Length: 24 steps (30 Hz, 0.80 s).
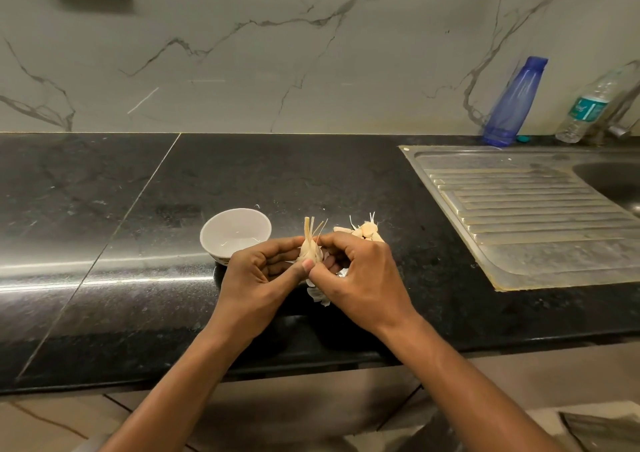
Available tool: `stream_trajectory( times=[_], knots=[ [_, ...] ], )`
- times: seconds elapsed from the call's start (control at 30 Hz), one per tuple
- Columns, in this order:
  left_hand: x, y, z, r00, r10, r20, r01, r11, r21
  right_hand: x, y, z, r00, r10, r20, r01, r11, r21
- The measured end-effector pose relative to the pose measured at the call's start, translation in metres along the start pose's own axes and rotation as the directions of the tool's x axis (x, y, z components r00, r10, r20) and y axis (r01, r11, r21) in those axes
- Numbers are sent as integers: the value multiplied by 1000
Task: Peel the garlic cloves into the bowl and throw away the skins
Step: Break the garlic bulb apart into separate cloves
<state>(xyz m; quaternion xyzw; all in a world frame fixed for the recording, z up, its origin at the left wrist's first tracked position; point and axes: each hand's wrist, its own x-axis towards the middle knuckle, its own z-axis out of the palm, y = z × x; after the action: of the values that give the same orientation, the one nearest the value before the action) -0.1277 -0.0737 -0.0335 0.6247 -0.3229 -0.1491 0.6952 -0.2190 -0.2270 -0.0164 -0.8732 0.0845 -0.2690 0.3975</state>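
Garlic bulb (309,249) pinched by left hand (258,273) and right hand (365,275); bottle (588,107) label unreadable.

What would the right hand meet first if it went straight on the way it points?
The right hand points up-left: first the garlic bulb it pinches, then the left hand gripping the same bulb. The white bowl lies farther along, though depth is unclear.

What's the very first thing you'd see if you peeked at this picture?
The two hands in the middle: the left hand and right hand both pinch a garlic with dry stalks sticking up, over the black counter. A white bowl sits just to their left and loose cloves lie just behind the right hand. Far back on the right, a bright blue bottle stands against the marble wall.
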Motion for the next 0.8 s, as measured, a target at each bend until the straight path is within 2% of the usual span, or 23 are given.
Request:
stream_trajectory(
  times=[0.2,0.43,0.63,0.73,0.8],
  knots=[
    [-2,3,0,999,-7,50,7,1000,-19,-5,0,6,1000,-7,-17,8,999,45],
    [-3,6,2,999,-9,44,11,999,-39,-4,1,7,1000,17,4,-17,994,112],
    [-3,7,2,1000,6,4,-6,1000,-5,3,5,-5,983,144,118,-176,924,339],
    [-4,8,2,1000,11,14,-11,1000,20,6,9,-7,978,176,114,-208,886,414],
    [-3,8,2,1000,6,20,-6,1000,0,7,12,-5,977,193,88,-212,890,404]
  ],
)
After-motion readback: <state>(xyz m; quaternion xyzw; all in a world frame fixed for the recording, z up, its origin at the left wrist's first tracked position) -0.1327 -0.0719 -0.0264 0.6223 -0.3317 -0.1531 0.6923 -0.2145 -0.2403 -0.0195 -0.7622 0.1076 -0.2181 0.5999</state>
